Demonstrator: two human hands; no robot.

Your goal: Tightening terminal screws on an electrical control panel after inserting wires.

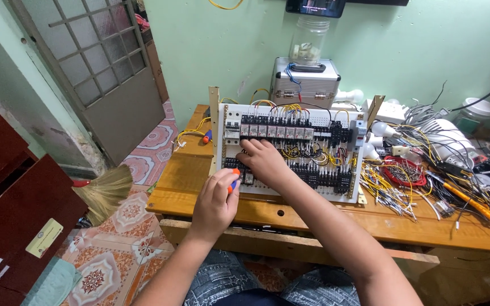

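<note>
A white electrical panel board with rows of black terminals, relays and yellow wiring leans on the wooden table. My left hand is closed around a screwdriver with an orange and blue handle, its tip pointing at the board's lower left. My right hand rests palm down on the board just right of it, fingers pressed on the black components near the left end of the lower rows.
Loose yellow and black wires, a red wire coil and white bulbs crowd the table's right side. A silver case with a clear jar stands behind. A broom and dark red cabinet sit left.
</note>
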